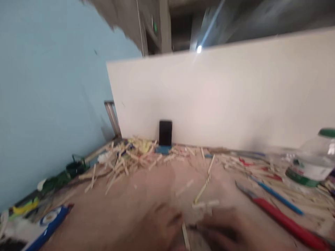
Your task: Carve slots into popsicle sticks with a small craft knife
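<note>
- My left hand [157,228] and right hand [230,232] sit close together at the tabletop's [146,188] near edge; through the blur I cannot tell how open either is.
- 1 thin, pale wooden stick [185,238] lies between them, probably so both can reach it.
- The stick pile [131,155] lines the far edge; a red-handled tool [282,219] lies to the right.

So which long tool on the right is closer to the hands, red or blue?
The red-handled one, lying just beside the right hand; the blue one lies farther back, toward the green-capped bottle.
</note>
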